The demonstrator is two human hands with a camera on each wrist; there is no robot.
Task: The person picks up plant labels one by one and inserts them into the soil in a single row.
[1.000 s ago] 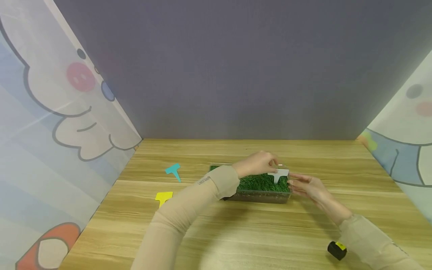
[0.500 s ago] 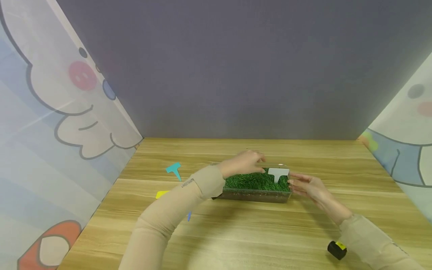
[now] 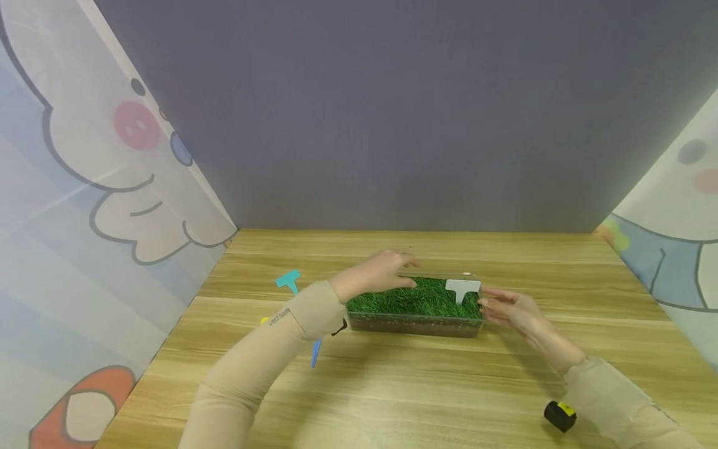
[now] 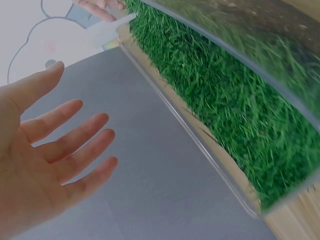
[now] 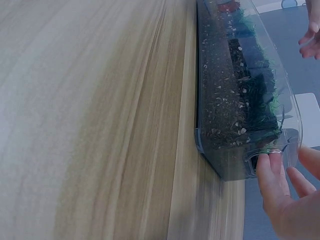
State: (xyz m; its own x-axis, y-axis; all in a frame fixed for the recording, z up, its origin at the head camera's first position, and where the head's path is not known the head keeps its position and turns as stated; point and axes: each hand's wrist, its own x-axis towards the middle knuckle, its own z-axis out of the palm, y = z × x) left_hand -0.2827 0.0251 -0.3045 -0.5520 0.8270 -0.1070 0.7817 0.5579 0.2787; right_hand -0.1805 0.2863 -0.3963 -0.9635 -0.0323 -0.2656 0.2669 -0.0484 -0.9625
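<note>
A clear planter box [image 3: 415, 325] stands on the wooden table, with dark soil and green grass [image 3: 432, 293] inside. A white T-shaped plant label [image 3: 463, 287] is upright in the grass near the box's right end. My left hand [image 3: 381, 271] is above the left half of the box. In the left wrist view its fingers [image 4: 92, 132] are spread and hold nothing. My right hand [image 3: 516, 312] holds the box's right end. In the right wrist view its fingers [image 5: 270, 175] are at the handle cutout, with another digit by the rim.
A teal plant label [image 3: 288, 280] lies to the left on the table [image 3: 421, 393]. Yellow [image 3: 264, 320] and blue [image 3: 316, 352] labels are partly hidden by the left sleeve. A black cylinder [image 3: 560, 416] with a yellow patch lies by the right sleeve. A grey wall [image 3: 415, 125] rises behind.
My left hand has let go of the white plant label and moved left over the grass. The label stays upright. My right hand has kept its place at the box's end.
</note>
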